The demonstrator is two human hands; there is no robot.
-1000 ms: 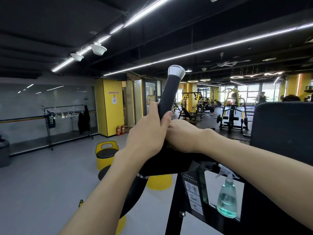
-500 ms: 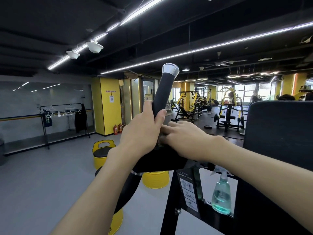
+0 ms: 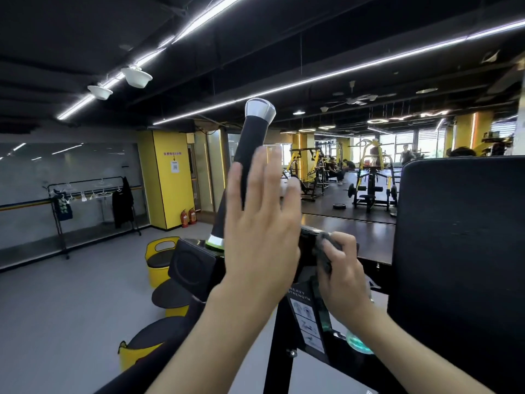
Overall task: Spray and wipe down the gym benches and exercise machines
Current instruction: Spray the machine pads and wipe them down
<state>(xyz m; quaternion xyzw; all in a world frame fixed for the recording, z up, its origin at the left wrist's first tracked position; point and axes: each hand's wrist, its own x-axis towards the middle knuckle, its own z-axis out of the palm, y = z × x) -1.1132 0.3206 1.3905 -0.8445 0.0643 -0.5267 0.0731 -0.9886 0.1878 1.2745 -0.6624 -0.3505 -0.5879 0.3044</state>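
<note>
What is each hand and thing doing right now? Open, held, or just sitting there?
Left hand: open, fingers straight, raised in front of the handle.
Right hand: gripping the cloth.
Cloth: bunched up, pressed on the machine's frame.
Handle: sticking up at a lean, not gripped.
Spray bottle: not held, mostly hidden by the right arm.

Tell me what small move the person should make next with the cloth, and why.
Probably wipe the cloth leftward along the black frame to the base of the padded handle. The right hand grips the cloth against the frame beside that base, and the left hand is open, its fingers straight, holding nothing.
</note>
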